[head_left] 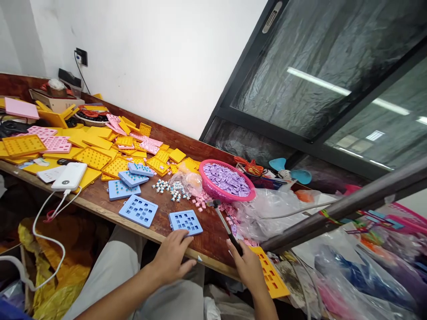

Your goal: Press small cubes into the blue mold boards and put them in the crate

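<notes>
1. Left hand [171,262] rests at the near edge of the wooden bench [207,240], its fingers loose and spread, not clenched; the fingertips touch the near side of a flat blue plastic tray [185,222] with rows of square holes.
2. Right hand [248,266] has its fingers wrapped around the black grip of a small hammer [223,221]; the thin metal shaft slants up and away from the fingers to a small head.
3. Under the right fingers lies an orange perforated tray [271,278], which overhangs the bench edge.
4. Beyond the hammer head sits a round pink mesh basket [213,189] filled with small lilac tiles [227,178].
5. Between the two hands' fingers and the basket lie scattered pink bits [200,202] and small white-and-blue pieces [167,187].
6. Left of the left fingers lie more blue trays [138,210], and beyond them a heap of yellow trays [93,158].
7. Far left of the fingers, a smooth white power bank [70,176] lies with its cable hanging over the edge.
8. Crinkled clear plastic bags [267,209] lie beyond the right fingers.
</notes>
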Action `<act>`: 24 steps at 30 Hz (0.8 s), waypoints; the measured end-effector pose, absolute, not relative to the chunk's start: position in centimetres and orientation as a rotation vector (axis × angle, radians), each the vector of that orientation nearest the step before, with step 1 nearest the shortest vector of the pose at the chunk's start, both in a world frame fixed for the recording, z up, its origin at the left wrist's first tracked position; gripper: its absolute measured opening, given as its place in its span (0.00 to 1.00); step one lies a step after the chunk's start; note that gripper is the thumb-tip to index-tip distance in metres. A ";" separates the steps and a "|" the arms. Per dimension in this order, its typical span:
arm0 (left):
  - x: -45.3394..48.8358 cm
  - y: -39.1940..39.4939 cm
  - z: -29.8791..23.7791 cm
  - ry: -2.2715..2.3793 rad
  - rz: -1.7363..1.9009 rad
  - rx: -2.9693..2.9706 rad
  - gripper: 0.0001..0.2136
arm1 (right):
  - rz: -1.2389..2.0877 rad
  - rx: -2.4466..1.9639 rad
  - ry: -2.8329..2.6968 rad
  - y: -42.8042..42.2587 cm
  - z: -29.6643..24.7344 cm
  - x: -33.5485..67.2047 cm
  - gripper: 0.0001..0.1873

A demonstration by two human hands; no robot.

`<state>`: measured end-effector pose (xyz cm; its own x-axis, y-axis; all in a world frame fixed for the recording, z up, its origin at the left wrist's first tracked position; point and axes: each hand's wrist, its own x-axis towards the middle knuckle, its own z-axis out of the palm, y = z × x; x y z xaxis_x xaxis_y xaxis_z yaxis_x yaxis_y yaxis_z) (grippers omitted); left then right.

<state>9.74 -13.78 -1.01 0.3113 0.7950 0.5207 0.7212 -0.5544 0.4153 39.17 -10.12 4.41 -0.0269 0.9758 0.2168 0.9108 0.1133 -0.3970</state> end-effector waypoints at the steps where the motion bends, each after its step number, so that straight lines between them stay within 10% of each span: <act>1: 9.4 -13.2 -0.3 1.466 1.102 2.410 0.29 | 0.155 -1.888 -1.924 -10.5 4.4 39.9 0.27; 6: 7.7 -8.5 2.4 1.636 0.935 2.367 0.43 | -0.048 -2.154 -1.746 -12.2 3.9 42.4 0.25; 17: 4.1 -7.9 3.0 1.106 1.176 2.869 0.34 | -0.470 -1.968 -1.699 -12.5 1.4 39.5 0.20; 24: 3.4 -9.7 0.8 0.810 1.491 3.016 0.29 | 0.394 -1.258 -1.741 -13.3 3.5 31.6 0.25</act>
